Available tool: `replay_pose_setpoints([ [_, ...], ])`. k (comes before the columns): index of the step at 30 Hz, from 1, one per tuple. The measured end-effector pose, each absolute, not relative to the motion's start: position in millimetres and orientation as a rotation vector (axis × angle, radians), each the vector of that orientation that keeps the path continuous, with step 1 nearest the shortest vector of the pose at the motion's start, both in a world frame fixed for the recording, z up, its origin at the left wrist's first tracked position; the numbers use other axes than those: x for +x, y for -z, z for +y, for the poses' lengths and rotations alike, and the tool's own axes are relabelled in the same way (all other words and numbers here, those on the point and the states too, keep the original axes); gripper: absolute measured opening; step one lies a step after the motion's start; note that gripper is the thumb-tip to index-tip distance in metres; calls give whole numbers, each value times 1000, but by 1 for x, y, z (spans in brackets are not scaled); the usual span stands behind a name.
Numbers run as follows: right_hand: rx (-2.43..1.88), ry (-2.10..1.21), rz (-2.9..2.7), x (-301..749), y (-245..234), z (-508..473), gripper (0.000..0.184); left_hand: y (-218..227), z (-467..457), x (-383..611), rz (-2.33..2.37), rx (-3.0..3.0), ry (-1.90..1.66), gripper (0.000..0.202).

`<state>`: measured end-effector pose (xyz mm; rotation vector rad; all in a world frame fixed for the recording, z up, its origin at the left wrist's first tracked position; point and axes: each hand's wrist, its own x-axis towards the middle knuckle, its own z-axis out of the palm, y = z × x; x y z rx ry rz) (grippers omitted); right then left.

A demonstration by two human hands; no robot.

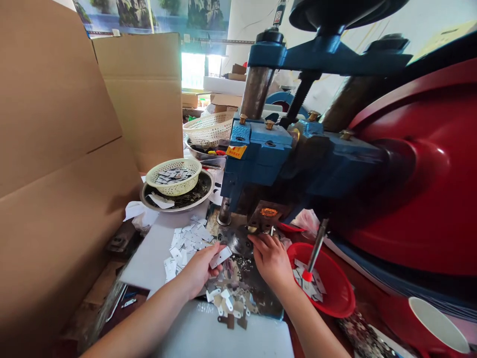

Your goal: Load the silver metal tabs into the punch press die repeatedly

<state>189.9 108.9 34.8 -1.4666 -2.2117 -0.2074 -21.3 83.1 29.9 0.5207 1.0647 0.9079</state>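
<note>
My left hand point(203, 268) pinches a small flat metal plate point(220, 257), pale-faced with a hole in it, in front of the press. My right hand point(273, 261) reaches to the die point(238, 240) under the blue press point(261, 141). Its fingers are bent together at the die's right side; whatever they grip is hidden. A pile of similar pale plates point(190, 238) lies left of the die, close to my left hand. Nearer to me, several cut metal pieces with rounded tabs point(231, 303) are scattered below the die.
A red bowl point(341, 298) with plates and a red-tipped rod stands at right. Behind left, a cream basket point(179, 187) of plates sits in a metal basin point(208, 191). Cardboard point(149, 99) walls the left side; a big red wheel point(428, 174) fills the right.
</note>
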Motion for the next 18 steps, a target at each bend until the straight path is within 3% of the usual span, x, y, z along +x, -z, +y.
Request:
replay_pose_setpoints([
  [6,-1507,180,-2190,189,-33,114,33,-39,86,-19,986,502,-858,46],
  [18,-1375,-283,-1986,177,-38,93,29,-62,91,-3,933,488,-816,50],
])
